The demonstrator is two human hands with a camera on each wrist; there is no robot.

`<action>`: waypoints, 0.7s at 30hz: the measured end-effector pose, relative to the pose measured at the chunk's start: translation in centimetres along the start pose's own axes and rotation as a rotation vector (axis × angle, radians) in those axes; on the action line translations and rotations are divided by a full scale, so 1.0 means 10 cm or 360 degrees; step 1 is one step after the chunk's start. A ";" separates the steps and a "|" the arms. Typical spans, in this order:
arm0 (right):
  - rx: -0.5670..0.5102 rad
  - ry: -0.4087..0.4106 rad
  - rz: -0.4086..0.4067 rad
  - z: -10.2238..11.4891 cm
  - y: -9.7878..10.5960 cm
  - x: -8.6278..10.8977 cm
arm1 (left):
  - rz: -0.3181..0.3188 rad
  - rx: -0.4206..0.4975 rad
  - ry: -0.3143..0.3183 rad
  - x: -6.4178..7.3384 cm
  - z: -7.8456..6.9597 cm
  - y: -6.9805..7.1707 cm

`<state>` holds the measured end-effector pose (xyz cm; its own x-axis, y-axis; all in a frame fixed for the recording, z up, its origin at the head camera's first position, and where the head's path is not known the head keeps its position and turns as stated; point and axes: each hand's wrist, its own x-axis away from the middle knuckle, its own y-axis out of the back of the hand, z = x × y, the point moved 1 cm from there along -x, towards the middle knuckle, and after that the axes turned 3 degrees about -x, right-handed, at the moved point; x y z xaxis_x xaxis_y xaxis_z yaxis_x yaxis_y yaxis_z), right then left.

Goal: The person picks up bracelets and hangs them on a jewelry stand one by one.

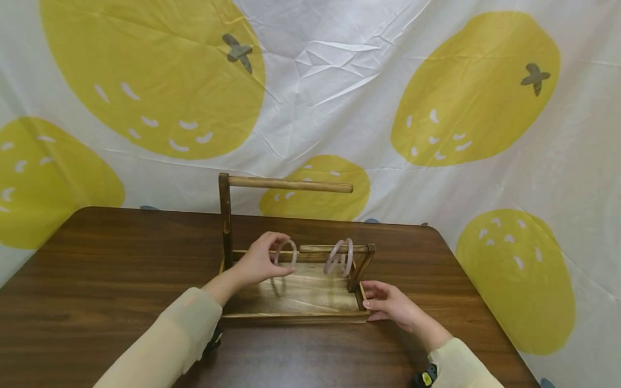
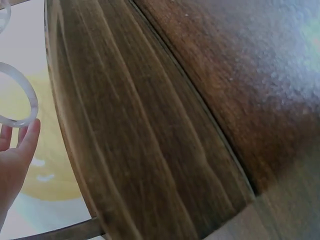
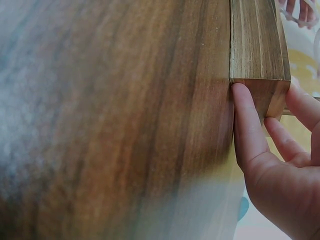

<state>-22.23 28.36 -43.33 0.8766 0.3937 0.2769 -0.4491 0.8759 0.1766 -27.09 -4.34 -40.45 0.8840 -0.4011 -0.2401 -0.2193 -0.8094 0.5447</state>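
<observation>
My left hand [image 1: 262, 261] pinches a pale, translucent bangle [image 1: 295, 253] between thumb and fingers, over the tray part of a wooden jewelry stand [image 1: 301, 319]. In the left wrist view, fingertips of that hand [image 2: 17, 160] meet the lower rim of the bangle [image 2: 31, 95]. Two similar bangles [image 1: 349, 258] hang at the right on the stand's lower bar [image 1: 312, 249]. My right hand [image 1: 395, 307] holds the right end of the stand, its thumb at the front corner. The right wrist view has its fingers [image 3: 245, 110] against the stand's end [image 3: 260, 90].
A taller post [image 1: 225, 215] at the stand's left carries a long upper bar [image 1: 291, 184] above the left hand. The stand is on a dark wooden table [image 1: 121, 269]. Behind hangs a white cloth [image 1: 330, 108] printed with yellow fruit.
</observation>
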 end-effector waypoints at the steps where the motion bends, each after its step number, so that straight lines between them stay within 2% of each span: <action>1: 0.0000 0.0001 0.0000 0.00 0.00 0.00 | -0.0005 0.0024 0.0002 0.00 0.00 0.01; 17: 0.0001 -0.0017 -0.0011 0.00 0.00 0.00 | -0.0034 0.0270 -0.0030 0.06 -0.06 0.09; 21: 0.0005 -0.0007 -0.0011 0.00 0.00 0.00 | -0.0046 0.0274 -0.0053 0.06 -0.08 0.10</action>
<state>-22.21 28.37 -43.32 0.8789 0.3863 0.2798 -0.4435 0.8777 0.1813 -26.41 -5.04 -39.42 0.8774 -0.3881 -0.2819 -0.2638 -0.8812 0.3922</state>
